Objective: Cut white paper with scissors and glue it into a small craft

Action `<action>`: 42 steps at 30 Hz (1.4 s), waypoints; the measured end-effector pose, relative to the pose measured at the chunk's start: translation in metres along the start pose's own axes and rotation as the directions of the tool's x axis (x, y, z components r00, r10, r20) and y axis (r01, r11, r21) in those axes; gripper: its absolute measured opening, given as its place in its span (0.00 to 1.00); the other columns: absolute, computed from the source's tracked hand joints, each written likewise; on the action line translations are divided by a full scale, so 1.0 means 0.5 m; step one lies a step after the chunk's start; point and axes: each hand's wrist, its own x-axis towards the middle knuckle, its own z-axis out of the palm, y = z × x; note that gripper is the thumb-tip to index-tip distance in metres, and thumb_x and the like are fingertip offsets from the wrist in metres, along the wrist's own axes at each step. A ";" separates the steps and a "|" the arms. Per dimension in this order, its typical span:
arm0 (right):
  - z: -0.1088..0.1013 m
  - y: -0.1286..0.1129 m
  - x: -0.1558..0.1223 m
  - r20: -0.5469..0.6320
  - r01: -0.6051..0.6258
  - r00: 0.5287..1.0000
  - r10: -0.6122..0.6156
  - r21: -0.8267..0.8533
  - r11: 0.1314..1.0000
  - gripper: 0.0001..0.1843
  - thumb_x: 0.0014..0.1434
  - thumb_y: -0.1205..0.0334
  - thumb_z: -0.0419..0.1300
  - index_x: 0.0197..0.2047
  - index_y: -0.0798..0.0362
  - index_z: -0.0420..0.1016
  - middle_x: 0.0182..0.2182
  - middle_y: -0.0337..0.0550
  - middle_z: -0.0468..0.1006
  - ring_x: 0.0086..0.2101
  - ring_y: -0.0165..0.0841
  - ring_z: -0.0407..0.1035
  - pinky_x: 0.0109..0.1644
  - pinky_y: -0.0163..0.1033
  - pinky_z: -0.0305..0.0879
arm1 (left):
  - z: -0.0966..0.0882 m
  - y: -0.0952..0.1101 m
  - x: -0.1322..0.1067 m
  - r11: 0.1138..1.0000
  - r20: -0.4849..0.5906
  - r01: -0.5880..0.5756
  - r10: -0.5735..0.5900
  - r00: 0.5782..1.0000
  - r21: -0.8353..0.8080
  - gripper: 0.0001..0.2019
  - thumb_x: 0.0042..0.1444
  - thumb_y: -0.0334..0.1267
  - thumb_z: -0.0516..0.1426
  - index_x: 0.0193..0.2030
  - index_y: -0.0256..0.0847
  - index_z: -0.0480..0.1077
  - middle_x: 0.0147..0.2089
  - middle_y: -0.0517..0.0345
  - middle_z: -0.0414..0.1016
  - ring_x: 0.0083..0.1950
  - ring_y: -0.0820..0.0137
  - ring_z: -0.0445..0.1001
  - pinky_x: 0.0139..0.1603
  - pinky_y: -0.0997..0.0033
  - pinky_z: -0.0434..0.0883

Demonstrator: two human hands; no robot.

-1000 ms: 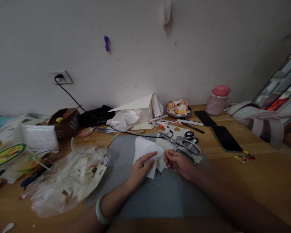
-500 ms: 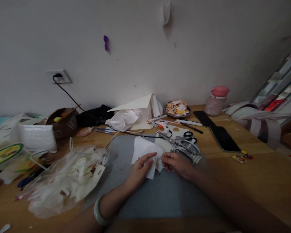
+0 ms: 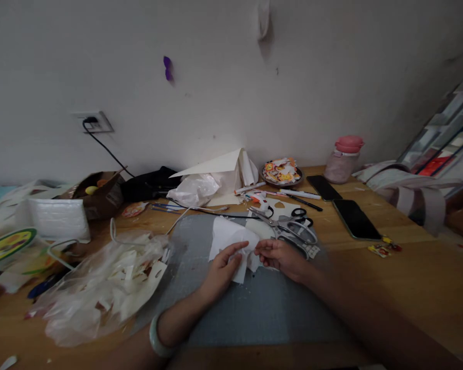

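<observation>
A crumpled sheet of white paper (image 3: 226, 235) lies over the grey cutting mat (image 3: 231, 313), its near edge uneven. My left hand (image 3: 226, 264) is closed on this paper from the left, thumb and forefinger pointing towards the right. Close to the paper's right edge is my right hand (image 3: 281, 259), its fingers bent together; whatever they pinch is too small to make out. Just beyond my right hand lie scissors with grey handles (image 3: 303, 231) and a pair with black handles (image 3: 301, 212). Small white crumbs dot the mat below the paper.
To the left, a clear plastic bag (image 3: 100, 293) holds paper scraps. Two phones, one a black phone (image 3: 357, 220), lie at the right beside a pink-lidded bottle (image 3: 343, 159). A bowl of cut-outs (image 3: 281, 172) stands by the wall, with pens and a cable before it.
My right hand has shifted slightly left towards the paper and its fingers have straightened a little. My left hand and the paper stay nearly where they were.
</observation>
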 end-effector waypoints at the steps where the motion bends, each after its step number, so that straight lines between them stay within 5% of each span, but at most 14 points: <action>1: -0.001 0.000 0.000 -0.004 -0.004 1.000 0.004 0.019 1.000 0.16 0.36 0.61 0.70 0.31 0.55 0.73 0.29 0.39 0.76 0.25 0.24 0.65 0.30 0.32 0.59 | 0.000 0.000 0.000 1.000 0.002 0.002 -0.002 1.000 -0.006 0.17 0.54 0.39 0.52 0.49 0.42 0.72 0.47 0.54 0.76 0.49 0.61 0.71 0.49 0.61 0.67; 13: 0.005 -0.002 0.001 0.025 0.012 1.000 -0.010 -0.081 0.997 0.19 0.34 0.56 0.71 0.29 0.54 0.71 0.21 0.31 0.69 0.22 0.23 0.62 0.29 0.32 0.57 | 0.002 0.005 0.002 1.000 0.023 -0.020 0.020 1.000 -0.001 0.17 0.50 0.40 0.56 0.47 0.40 0.71 0.50 0.52 0.74 0.53 0.60 0.68 0.56 0.61 0.61; 24: 0.013 0.009 -0.004 0.086 0.145 0.989 -0.119 -0.416 0.898 0.23 0.42 0.42 0.65 0.27 0.53 0.66 0.21 0.33 0.68 0.21 0.25 0.61 0.27 0.33 0.57 | 0.008 0.016 0.002 0.987 0.109 -0.093 0.079 0.991 0.130 0.09 0.51 0.42 0.56 0.34 0.41 0.72 0.36 0.57 0.77 0.40 0.65 0.72 0.47 0.68 0.65; 33: 0.016 0.022 -0.007 0.093 0.184 0.983 -0.159 -0.453 0.872 0.22 0.45 0.41 0.63 0.26 0.53 0.65 0.19 0.34 0.67 0.21 0.26 0.60 0.27 0.33 0.58 | 0.007 0.023 0.001 0.970 0.091 -0.055 0.034 0.995 0.236 0.07 0.52 0.40 0.55 0.28 0.40 0.70 0.31 0.59 0.76 0.36 0.67 0.71 0.43 0.70 0.64; 42: 0.011 0.027 -0.002 0.102 0.192 0.981 -0.164 -0.452 0.871 0.23 0.44 0.41 0.63 0.27 0.53 0.65 0.20 0.34 0.67 0.22 0.27 0.61 0.27 0.34 0.57 | 0.006 0.010 0.001 0.964 0.187 -0.117 0.073 0.980 0.238 0.11 0.55 0.43 0.51 0.31 0.39 0.68 0.29 0.60 0.71 0.33 0.70 0.67 0.38 0.72 0.63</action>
